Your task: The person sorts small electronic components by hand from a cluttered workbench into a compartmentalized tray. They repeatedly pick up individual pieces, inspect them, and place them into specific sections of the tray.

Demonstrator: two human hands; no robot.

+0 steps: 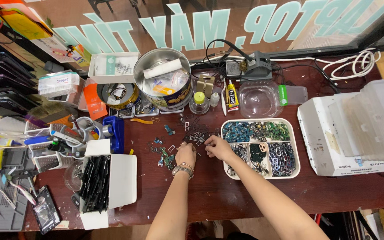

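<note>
Both hands meet near the middle of the dark red-brown table [227, 195], over a loose scatter of small metal frames and circuit bits [192, 133]. On the left hand [186, 154], which wears a beaded bracelet [183, 169] at the wrist, the fingers are curled down with their tips pressed among the parts; whether anything is pinched between them cannot be told, since the pieces are too small. On the right hand [218, 147], the fingers are likewise bent and drawn together, tips pointing toward nine o'clock and touching the nearest frames; a firm grasp cannot be made out there either. The two hands lie just beside each other, almost touching.

Most of the scatter spreads from the fingertips toward twelve o'clock and eleven o'clock, with a few blue-green bits [163, 153] at nine o'clock of the left hand. It runs as a loose band with its long axis from about eight o'clock up to one o'clock; the single pieces point every way.

At three o'clock of the right hand, just beside it, sits a white divided tray [295, 133] holding sorted blue, green and dark parts, its long side lying nine to three. A clear plastic tub [258, 98] stands at twelve o'clock of the tray.
</note>
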